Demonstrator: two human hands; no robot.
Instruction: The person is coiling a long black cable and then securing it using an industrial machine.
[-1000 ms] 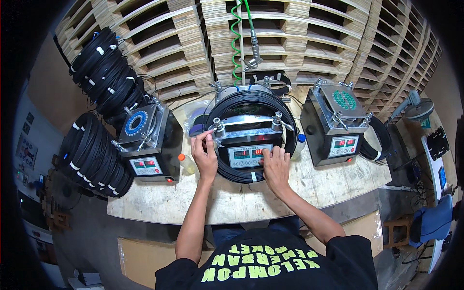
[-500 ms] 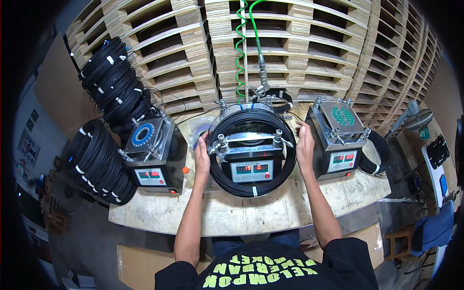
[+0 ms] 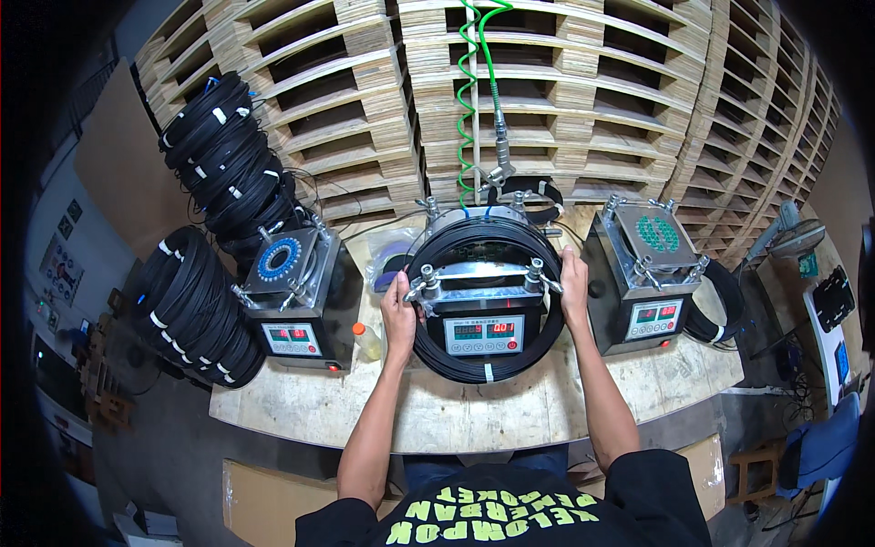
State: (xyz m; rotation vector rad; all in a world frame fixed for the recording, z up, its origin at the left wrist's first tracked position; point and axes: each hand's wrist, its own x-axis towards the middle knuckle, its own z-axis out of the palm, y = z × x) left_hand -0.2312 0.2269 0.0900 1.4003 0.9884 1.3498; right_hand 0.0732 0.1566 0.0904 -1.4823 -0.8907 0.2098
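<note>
A large coil of black cable (image 3: 489,370) with a white tie at its near edge hangs around the front of the middle machine (image 3: 460,337). That machine has a metal clamp top with knobs and a lit panel. At the coil's left side my left hand (image 3: 399,319) is closed on it, fingers curled round the rim beside a clamp knob. My right hand (image 3: 574,287) holds the opposite side, its fingers pointing up along the outer edge. Parts of the fingers behind the coil are hidden.
Similar machines stand left (image 3: 290,324) and right (image 3: 647,314). Tall stacks of black cable coils (image 3: 196,314) rise at far left. A small orange-capped bottle (image 3: 367,342) stands near my left hand. Wooden pallets (image 3: 547,82) and a green air hose (image 3: 489,64) are behind the table (image 3: 319,410).
Both hands have closed in on the coil's sides; the right one was held off it before. The whole view has shifted slightly, and the middle machine's readout has changed.
</note>
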